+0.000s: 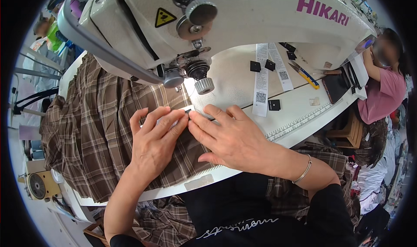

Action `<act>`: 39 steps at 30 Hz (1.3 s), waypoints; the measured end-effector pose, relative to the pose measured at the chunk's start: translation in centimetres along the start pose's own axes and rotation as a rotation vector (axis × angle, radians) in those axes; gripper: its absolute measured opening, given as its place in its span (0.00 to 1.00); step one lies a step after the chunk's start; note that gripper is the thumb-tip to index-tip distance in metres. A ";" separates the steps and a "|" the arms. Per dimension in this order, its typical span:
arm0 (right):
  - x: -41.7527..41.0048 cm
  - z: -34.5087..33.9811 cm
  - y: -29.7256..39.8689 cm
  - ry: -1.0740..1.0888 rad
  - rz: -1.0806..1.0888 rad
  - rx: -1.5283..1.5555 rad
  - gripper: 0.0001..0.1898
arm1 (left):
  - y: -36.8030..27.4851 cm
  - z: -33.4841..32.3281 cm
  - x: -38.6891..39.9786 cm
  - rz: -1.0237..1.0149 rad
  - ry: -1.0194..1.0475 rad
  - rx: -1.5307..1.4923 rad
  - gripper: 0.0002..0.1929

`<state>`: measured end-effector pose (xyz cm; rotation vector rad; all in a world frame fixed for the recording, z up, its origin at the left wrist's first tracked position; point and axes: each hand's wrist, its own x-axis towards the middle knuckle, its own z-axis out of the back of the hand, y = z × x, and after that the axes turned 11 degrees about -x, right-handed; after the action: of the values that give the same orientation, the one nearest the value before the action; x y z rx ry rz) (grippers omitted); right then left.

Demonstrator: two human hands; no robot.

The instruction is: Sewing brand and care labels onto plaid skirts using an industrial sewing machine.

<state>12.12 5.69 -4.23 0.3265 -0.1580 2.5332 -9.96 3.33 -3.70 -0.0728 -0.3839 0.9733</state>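
Observation:
My left hand [154, 139] rests over a brown plaid garment [107, 116] with its fingers bent. The fingertips of my right hand [233, 139] meet those of my left, with the right thumb spread away. Between them the two hands hold a small white label [187, 108] with a dark piece at its edge, mostly hidden by the fingers. This spot lies just in front of the needle area of a white Hikari sewing machine [254, 22]. The machine's head hides the needle and presser foot.
Printed white label strips [260, 84] and several small black labels [274, 105] lie right of my hands. Beyond are a yellow-and-blue cutter [304, 76], an awl [329, 72] and a dark phone [337, 84]. A ruler scale [299, 124] runs along the table edge. Another person [382, 84] sits at right.

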 end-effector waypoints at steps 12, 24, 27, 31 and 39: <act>2.1 -1.0 -1.5 -0.055 -0.059 0.061 0.32 | 2.7 0.1 1.7 -0.028 -0.054 -0.043 0.21; 1.2 -1.9 -2.4 -0.166 0.045 0.159 0.21 | 4.3 0.2 3.0 -0.087 -0.115 0.006 0.19; 0.4 -1.7 -2.0 -0.194 0.070 0.173 0.14 | 2.4 0.7 2.7 -0.029 -0.059 0.059 0.19; 0.0 -1.7 -1.7 -0.266 0.055 0.186 0.14 | -0.3 0.6 1.0 -0.027 0.057 -0.127 0.22; 0.6 -1.7 -2.3 -0.213 0.057 0.184 0.16 | 0.4 0.6 0.1 -0.008 0.085 -0.142 0.22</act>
<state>12.57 8.20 -5.64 0.6741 -0.0151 2.5702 -10.47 3.60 -3.20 -0.2408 -0.3746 0.9308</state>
